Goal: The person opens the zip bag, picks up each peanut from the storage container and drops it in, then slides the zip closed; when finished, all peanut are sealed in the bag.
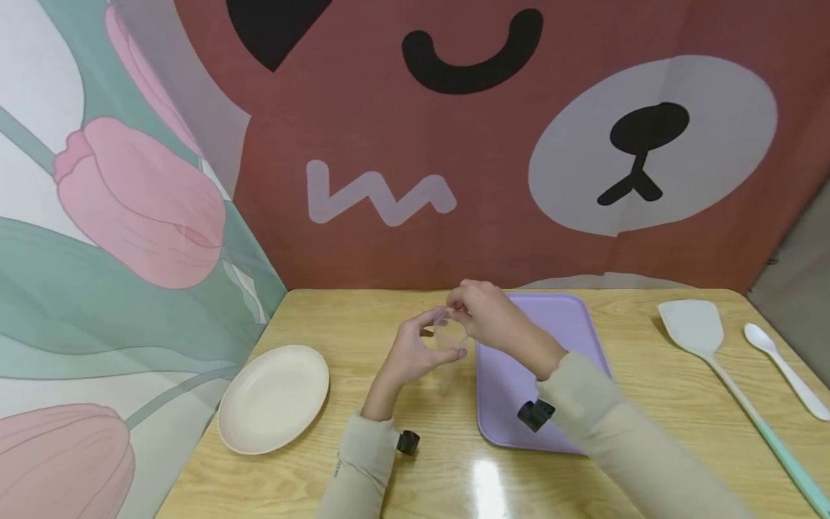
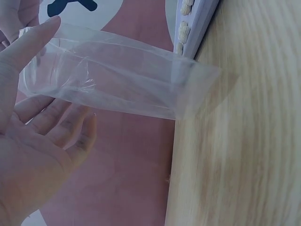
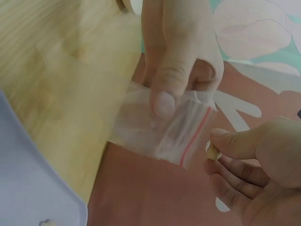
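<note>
My left hand (image 1: 411, 353) holds a clear zip bag (image 2: 122, 75) with a red strip along its mouth, thumb on one side and fingers on the other. The bag hangs down above the table, its mouth spread in the left wrist view. Close by the mouth is my right hand (image 1: 496, 321), pinching a small tan peanut (image 3: 213, 152) between thumb and fingertips. In the right wrist view the peanut appears just beside the red strip. Several similar peanuts (image 2: 184, 32) lie along the purple tray (image 1: 573, 321) in the left wrist view; in the head view my right arm covers part of that tray.
A cream plate (image 1: 275, 398) stands at the left of the wooden table (image 1: 447, 461). To the right lie a white spatula (image 1: 694, 326) with a mint handle and a white spoon (image 1: 787, 369). Printed cloths (image 1: 389, 252) hang behind and at the left.
</note>
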A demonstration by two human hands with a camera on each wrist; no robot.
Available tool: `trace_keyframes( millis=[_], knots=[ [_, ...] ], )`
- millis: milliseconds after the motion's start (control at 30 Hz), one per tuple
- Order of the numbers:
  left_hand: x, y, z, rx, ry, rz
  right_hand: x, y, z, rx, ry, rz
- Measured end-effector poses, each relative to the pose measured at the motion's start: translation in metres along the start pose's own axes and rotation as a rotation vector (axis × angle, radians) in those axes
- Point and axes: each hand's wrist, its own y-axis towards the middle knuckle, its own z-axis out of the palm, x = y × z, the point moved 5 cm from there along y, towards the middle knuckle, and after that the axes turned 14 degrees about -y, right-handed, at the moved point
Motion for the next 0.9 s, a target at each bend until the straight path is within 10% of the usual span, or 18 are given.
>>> trace_keyframes(
  millis=[633,900],
  knots=[
    [0.005,0.0,-0.005,-0.006,-0.006,-0.029,0.008,0.001,0.007,0.005,0.008,-0.034],
    [0.003,0.001,-0.008,-0.023,0.008,-0.028,-0.03,-0.016,-0.003,0.002,0.036,0.04]
  ],
)
